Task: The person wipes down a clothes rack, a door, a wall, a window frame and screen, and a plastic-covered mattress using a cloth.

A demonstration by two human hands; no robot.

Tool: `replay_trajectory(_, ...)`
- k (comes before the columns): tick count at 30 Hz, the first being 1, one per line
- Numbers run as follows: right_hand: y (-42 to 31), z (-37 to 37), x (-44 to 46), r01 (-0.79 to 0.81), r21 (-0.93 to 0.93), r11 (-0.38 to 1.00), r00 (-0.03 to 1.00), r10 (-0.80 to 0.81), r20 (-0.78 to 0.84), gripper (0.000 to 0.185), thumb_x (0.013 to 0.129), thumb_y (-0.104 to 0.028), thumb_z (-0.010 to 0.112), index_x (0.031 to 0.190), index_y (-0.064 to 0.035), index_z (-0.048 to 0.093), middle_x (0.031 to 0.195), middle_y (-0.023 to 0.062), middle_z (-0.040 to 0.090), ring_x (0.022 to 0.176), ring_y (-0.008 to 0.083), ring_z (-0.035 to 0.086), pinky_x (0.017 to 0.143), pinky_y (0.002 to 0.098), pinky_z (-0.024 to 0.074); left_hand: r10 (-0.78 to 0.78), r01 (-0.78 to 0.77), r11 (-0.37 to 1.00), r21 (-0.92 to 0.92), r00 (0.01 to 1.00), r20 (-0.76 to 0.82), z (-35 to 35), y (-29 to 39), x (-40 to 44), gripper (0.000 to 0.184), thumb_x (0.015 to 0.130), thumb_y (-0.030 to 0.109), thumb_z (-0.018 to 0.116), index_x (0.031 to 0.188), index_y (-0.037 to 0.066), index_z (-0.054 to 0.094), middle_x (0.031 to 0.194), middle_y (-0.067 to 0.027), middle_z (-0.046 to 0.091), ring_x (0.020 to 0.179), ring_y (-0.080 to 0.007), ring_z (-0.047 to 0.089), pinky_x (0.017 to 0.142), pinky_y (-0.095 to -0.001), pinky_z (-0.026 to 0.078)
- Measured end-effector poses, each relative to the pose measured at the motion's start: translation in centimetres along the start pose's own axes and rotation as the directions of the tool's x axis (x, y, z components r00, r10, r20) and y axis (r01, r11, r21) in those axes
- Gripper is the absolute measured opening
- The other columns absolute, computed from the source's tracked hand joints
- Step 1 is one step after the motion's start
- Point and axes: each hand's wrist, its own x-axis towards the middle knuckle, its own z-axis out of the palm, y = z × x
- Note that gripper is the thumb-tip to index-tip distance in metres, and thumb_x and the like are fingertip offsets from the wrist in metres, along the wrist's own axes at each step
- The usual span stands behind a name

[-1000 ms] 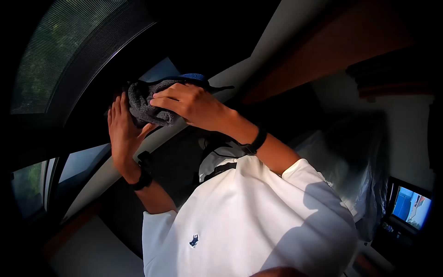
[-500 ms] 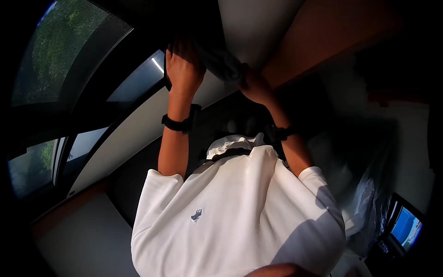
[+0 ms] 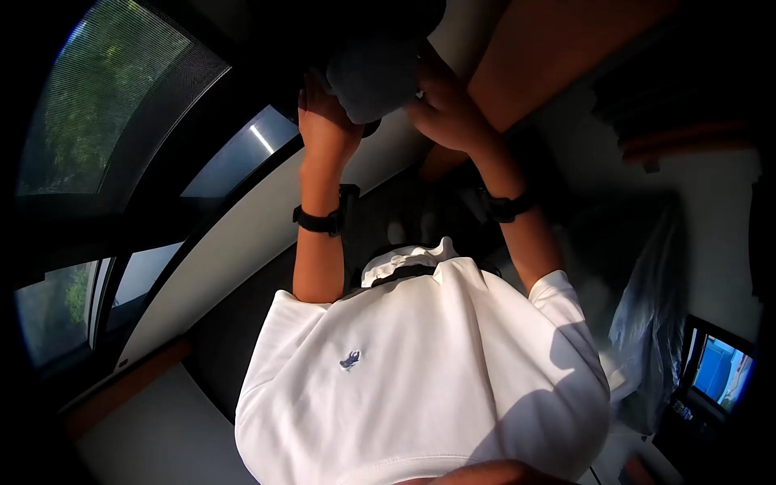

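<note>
A dark grey cloth (image 3: 373,79) is bunched between my two hands near the top centre, partly lost in shadow. My left hand (image 3: 330,121) is raised against the cloth's left side, its fingers mostly hidden by cloth and shadow. On the cloth's right side, my right hand (image 3: 449,105) has curled fingers closed on its edge. Black bands circle both wrists.
Dark-framed windows (image 3: 121,97) curve along the left, above a pale panel (image 3: 214,242). Clear plastic sheeting (image 3: 647,315) hangs at the right, near a small lit screen (image 3: 719,372). A brown panel (image 3: 550,56) slants across the upper right.
Both hands and the cloth have moved up and to the right since the earliest frame. Since the middle frame, the cloth has shifted left over my left fingers.
</note>
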Motion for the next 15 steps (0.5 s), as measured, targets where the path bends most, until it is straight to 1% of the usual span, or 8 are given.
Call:
replay_trajectory(3,-1.5,0.0,0.9,0.033,-0.133,0.991,0.996,-0.021,0.090,0.033,0.089,-0.016,0.067,0.121,-0.0114,0.061,0.118,0.0068,0.062,0.098,0.0263,0.065,0.082,0.0369,0.0542,-0.097,0.111,0.979,-0.170,0.991,0.090,-2.0,0.7,-0.4,0.034,0.077,0.004,0.066,0.111,0.007,0.066,0.111,-0.0144,0.067,0.108,-0.0362,0.060,0.100,-0.0457,0.046)
replay_trajectory(5,-0.2,1.8,-1.0,-0.141,-0.049,0.989,0.962,0.149,0.230,0.045,0.088,-0.014,0.069,0.129,-0.0095,0.051,0.108,0.0104,0.065,0.101,0.0284,0.066,0.085,0.0378,0.0544,-0.193,0.214,0.949,-0.233,0.975,0.110,-4.9,1.7,-0.5,0.035,0.077,-0.001,0.062,0.111,0.006,0.065,0.106,-0.0155,0.067,0.101,-0.0365,0.063,0.098,-0.0441,0.048)
replay_trajectory(7,1.1,3.8,-2.8,-0.193,-0.028,0.981,0.954,0.195,0.227,0.048,0.084,-0.013,0.071,0.126,-0.0087,0.049,0.107,0.0099,0.067,0.094,0.0275,0.068,0.080,0.0388,0.0549,-0.349,0.527,0.820,-0.223,0.770,0.533,-7.7,1.8,0.1,0.041,0.076,-0.007,0.056,0.115,0.001,0.063,0.100,-0.0135,0.069,0.091,-0.0299,0.066,0.092,-0.0397,0.050)
replay_trajectory(8,0.7,3.2,-2.1,-0.160,-0.029,0.987,0.962,0.162,0.221,0.048,0.084,-0.013,0.071,0.126,-0.0087,0.049,0.107,0.0099,0.067,0.094,0.0275,0.068,0.080,0.0388,0.0549,-0.351,0.515,0.826,-0.230,0.789,0.504,-8.1,1.8,0.3,0.041,0.076,-0.007,0.056,0.115,0.001,0.063,0.100,-0.0135,0.069,0.091,-0.0299,0.066,0.092,-0.0397,0.050)
replay_trajectory(10,-0.2,3.0,-1.0,-0.159,-0.026,0.987,0.959,0.161,0.235,0.044,0.083,-0.014,0.072,0.119,-0.0052,0.048,0.095,0.0098,0.070,0.088,0.0290,0.070,0.075,0.0381,0.0556,-0.311,0.451,0.500,-0.739,0.890,0.333,-7.9,0.8,-0.1,0.041,0.077,-0.008,0.052,0.117,-0.003,0.062,0.096,-0.0092,0.068,0.083,-0.0194,0.065,0.088,-0.0330,0.051)
replay_trajectory(11,-0.9,2.5,0.4,-0.143,-0.023,0.989,0.960,0.145,0.238,0.044,0.083,-0.014,0.072,0.119,-0.0052,0.048,0.095,0.0098,0.070,0.088,0.0290,0.070,0.075,0.0381,0.0556,-0.317,0.442,0.503,-0.742,0.894,0.317,-8.5,1.2,0.7,0.041,0.077,-0.008,0.052,0.117,-0.003,0.062,0.096,-0.0092,0.068,0.083,-0.0194,0.065,0.088,-0.0330,0.051)
replay_trajectory(13,-2.5,0.6,3.9,-0.129,-0.086,0.988,0.966,0.145,0.216,0.040,0.082,-0.014,0.072,0.112,-0.0039,0.047,0.083,0.0084,0.071,0.080,0.0288,0.071,0.070,0.0371,0.0558,-0.475,0.386,0.182,-0.905,0.840,0.262,-9.5,2.8,3.5,0.041,0.080,-0.007,0.050,0.119,-0.005,0.061,0.100,-0.0064,0.068,0.084,-0.0139,0.064,0.082,-0.0282,0.052)
replay_trajectory(15,-3.4,-1.0,7.2,-0.049,-0.027,0.998,0.993,0.052,0.106,0.043,0.083,-0.015,0.072,0.115,-0.0039,0.047,0.080,0.0078,0.071,0.078,0.0282,0.071,0.067,0.0370,0.0556,-0.466,0.305,0.242,-0.921,0.869,0.165,-9.9,3.8,6.3,0.039,0.083,-0.002,0.051,0.120,-0.005,0.060,0.101,-0.0080,0.068,0.086,-0.0148,0.064,0.078,-0.0283,0.052)
